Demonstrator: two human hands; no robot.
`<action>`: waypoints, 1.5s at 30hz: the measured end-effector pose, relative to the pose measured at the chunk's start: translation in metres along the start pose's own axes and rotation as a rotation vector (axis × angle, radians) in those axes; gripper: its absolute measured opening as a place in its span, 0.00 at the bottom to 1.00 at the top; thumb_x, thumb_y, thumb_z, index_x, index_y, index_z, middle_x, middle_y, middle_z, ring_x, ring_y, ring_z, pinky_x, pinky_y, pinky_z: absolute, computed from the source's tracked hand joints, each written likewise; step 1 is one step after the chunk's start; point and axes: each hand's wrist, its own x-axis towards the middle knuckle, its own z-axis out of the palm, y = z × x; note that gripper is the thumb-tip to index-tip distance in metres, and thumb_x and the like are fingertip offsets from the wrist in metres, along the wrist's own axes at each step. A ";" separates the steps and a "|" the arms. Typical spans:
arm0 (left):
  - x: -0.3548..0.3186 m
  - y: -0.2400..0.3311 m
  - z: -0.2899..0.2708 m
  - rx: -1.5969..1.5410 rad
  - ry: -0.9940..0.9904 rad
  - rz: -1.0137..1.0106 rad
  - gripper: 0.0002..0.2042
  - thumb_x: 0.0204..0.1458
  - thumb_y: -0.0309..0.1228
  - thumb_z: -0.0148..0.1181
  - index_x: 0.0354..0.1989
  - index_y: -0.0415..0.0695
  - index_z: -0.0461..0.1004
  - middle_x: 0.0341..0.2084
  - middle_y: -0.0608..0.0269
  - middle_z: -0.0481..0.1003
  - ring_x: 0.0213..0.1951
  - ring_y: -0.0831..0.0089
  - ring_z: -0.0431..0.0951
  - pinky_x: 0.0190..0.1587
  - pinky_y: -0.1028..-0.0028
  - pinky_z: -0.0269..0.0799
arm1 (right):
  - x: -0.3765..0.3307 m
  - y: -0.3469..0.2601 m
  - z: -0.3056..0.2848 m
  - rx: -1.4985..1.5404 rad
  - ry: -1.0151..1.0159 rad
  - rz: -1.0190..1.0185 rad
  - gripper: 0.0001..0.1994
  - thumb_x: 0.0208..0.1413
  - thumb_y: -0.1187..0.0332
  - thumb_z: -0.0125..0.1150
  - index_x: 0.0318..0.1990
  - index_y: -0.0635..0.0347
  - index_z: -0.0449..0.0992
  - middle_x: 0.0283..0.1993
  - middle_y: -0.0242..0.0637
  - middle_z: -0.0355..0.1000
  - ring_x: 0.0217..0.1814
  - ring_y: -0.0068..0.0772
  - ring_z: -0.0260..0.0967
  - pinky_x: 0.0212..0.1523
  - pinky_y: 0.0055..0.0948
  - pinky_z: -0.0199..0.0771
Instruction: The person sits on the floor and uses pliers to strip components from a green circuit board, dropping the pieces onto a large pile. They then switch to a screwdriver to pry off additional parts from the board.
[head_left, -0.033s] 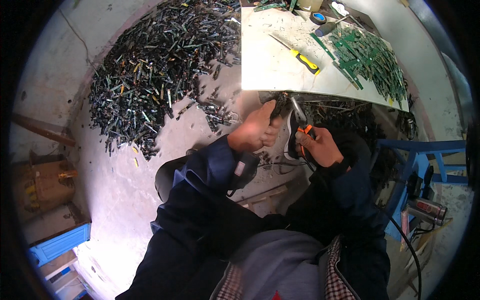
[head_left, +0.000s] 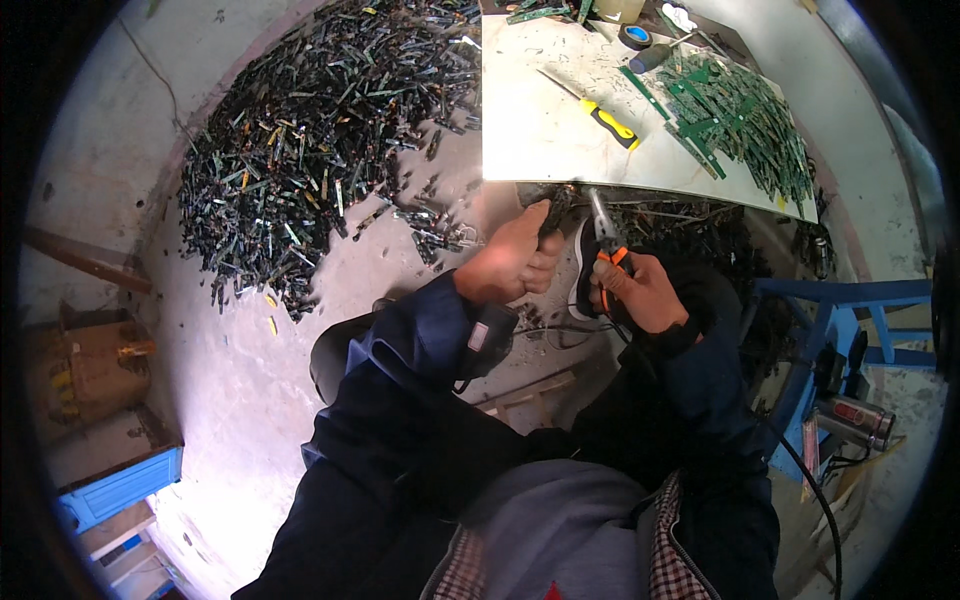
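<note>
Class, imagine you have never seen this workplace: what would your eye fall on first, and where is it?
Probably the big heap of dark strips spread over the floor at upper left. Next, the green strips piled on the white tabletop at upper right, near a yellow-and-black screwdriver. Near the centre, the right hand grips orange-handled pliers beside the left hand, which holds a dark piece.

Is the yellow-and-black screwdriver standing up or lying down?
Lying down: the screwdriver rests lengthwise on the white tabletop, with no hand touching it; the right hand grips orange-handled pliers.
</note>
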 end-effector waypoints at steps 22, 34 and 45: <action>-0.031 -0.025 0.013 -0.021 -0.143 0.073 0.20 0.63 0.52 0.32 0.37 0.51 0.65 0.13 0.76 0.52 0.11 0.83 0.46 0.14 0.81 0.45 | 0.009 -0.025 0.015 0.310 0.002 -0.095 0.14 0.59 0.62 0.56 0.46 0.62 0.71 0.34 0.35 0.73 0.31 0.26 0.72 0.31 0.23 0.73; -0.062 -0.130 0.036 -0.200 -0.048 0.200 0.25 0.60 0.58 0.34 0.21 0.52 0.61 0.08 0.76 0.53 0.10 0.82 0.48 0.15 0.78 0.46 | -0.012 -0.011 0.029 0.105 -0.247 -0.114 0.07 0.55 0.66 0.62 0.37 0.58 0.74 0.27 0.23 0.67 0.24 0.15 0.63 0.24 0.17 0.65; -0.085 -0.178 0.028 -0.300 -0.109 0.169 0.29 0.59 0.61 0.29 0.24 0.50 0.64 0.11 0.73 0.57 0.11 0.79 0.51 0.17 0.78 0.49 | -0.023 0.015 0.030 0.381 -0.420 -0.036 0.11 0.57 0.66 0.58 0.45 0.58 0.70 0.37 0.36 0.74 0.29 0.28 0.75 0.26 0.24 0.75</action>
